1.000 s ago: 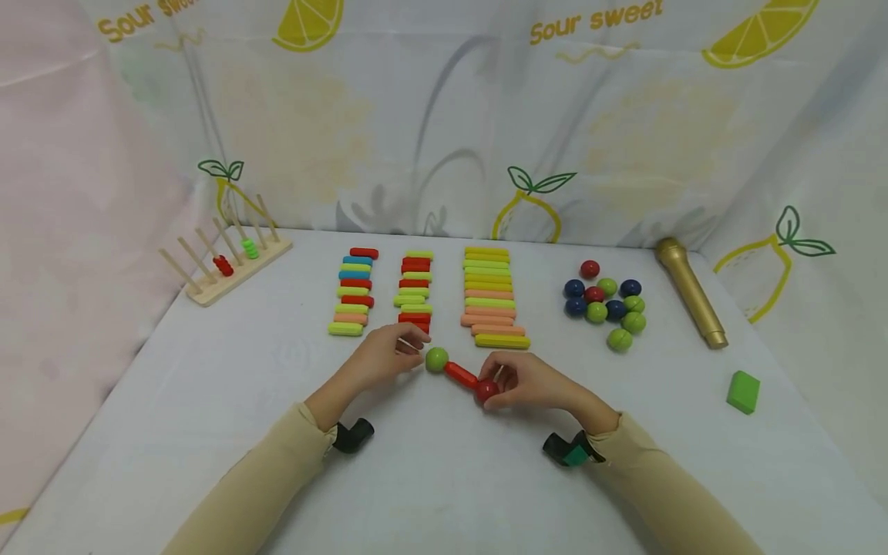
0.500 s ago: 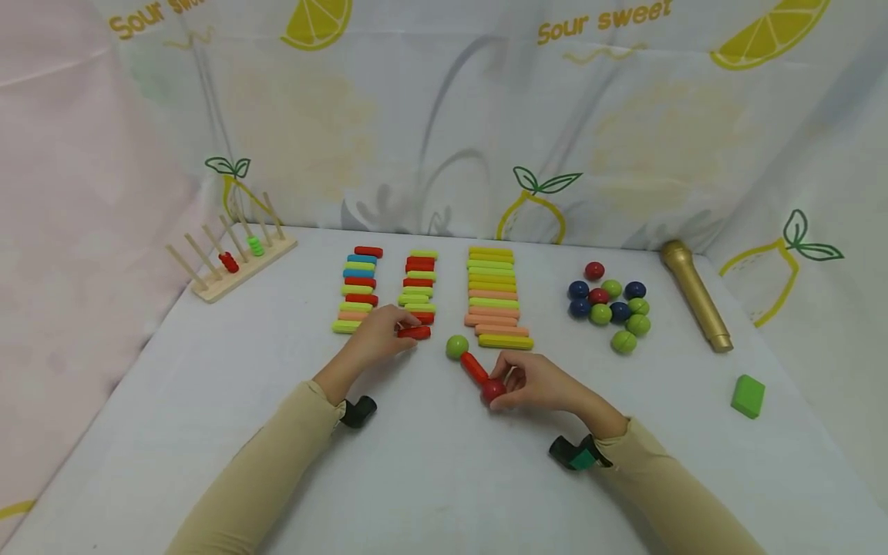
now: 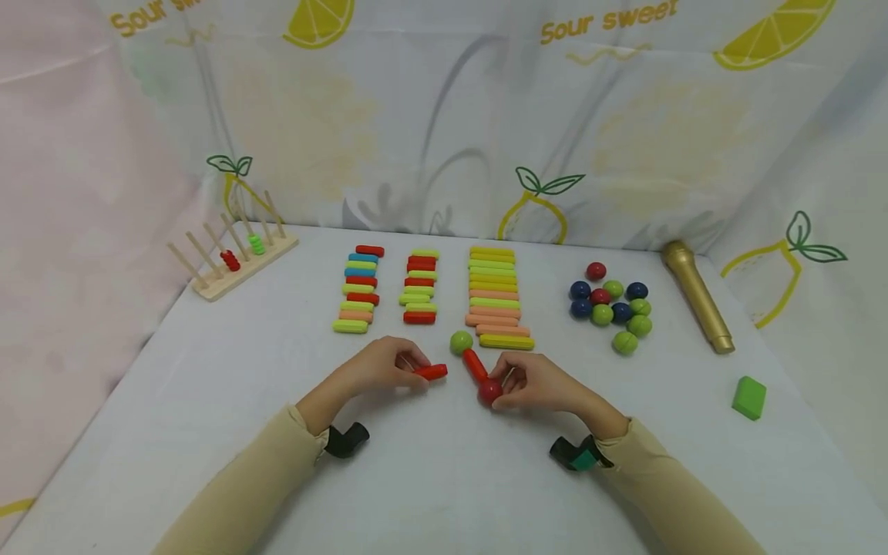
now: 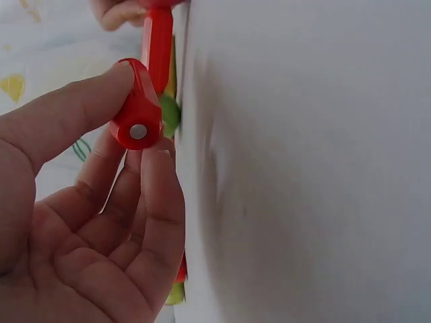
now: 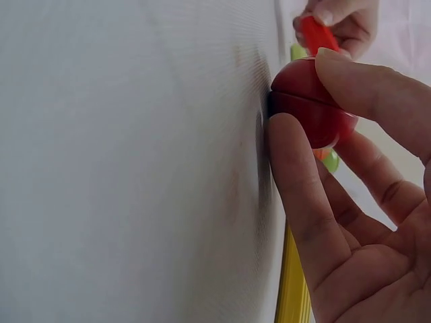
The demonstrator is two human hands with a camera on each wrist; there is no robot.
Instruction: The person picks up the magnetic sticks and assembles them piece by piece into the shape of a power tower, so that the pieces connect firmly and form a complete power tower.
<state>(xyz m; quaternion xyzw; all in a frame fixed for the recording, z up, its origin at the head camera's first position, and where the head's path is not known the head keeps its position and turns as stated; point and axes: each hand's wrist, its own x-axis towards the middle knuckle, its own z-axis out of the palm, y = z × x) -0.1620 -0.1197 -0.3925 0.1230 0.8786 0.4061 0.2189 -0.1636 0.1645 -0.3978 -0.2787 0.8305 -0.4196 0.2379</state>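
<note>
My left hand [image 3: 385, 366] pinches a short red magnetic stick [image 3: 432, 372] between thumb and fingertips; a round silvery disc shows on its end in the left wrist view. To the right, my right hand [image 3: 537, 383] holds a red ball [image 3: 490, 391] between thumb and fingers, and a seam runs round the ball [image 5: 313, 101] in the right wrist view. Another red stick [image 3: 475, 365] reaches from this ball to a green ball [image 3: 461, 342], in one slanting line. A small gap lies between the left hand's stick and that joined piece.
Rows of coloured sticks lie behind the hands: short ones [image 3: 419, 317] at left and middle, longer ones [image 3: 506, 341] at right. Loose balls [image 3: 602, 314] cluster farther right, near a gold microphone [image 3: 697, 297] and a green block [image 3: 749, 398]. A wooden peg rack [image 3: 243, 270] stands back left.
My left hand left the green ball, took a red stick from the near end of the middle row and brought it towards me. The joined piece turned steeper; my right hand kept hold of the red ball.
</note>
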